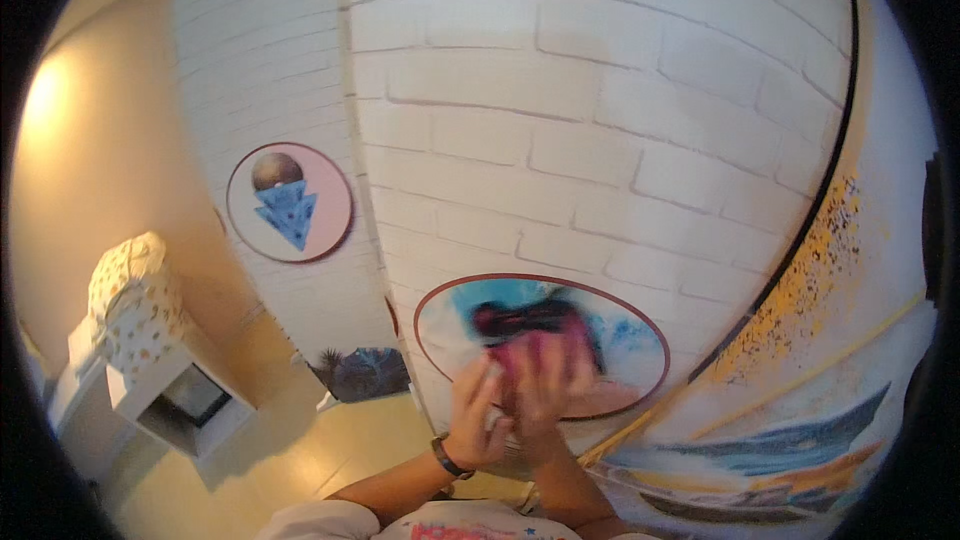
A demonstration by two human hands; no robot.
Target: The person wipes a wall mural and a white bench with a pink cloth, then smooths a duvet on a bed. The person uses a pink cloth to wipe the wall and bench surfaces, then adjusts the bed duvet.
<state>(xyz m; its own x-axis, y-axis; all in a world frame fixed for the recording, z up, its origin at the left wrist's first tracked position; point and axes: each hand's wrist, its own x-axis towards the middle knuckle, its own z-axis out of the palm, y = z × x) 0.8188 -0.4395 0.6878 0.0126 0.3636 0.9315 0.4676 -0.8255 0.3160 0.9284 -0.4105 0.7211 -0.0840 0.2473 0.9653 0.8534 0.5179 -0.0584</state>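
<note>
Head view: at lower centre we pinch a blurred dark-pink soft object (540, 348) between our left hand (478, 410) and right hand (548, 395), raised before the white brick wall (600, 90).

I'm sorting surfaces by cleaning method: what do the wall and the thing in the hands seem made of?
The white brick wall looks like painted masonry, matt, with recessed joint lines. The blurred pink and black item held by both hands looks soft, perhaps cloth; motion blur leaves it uncertain.
</note>
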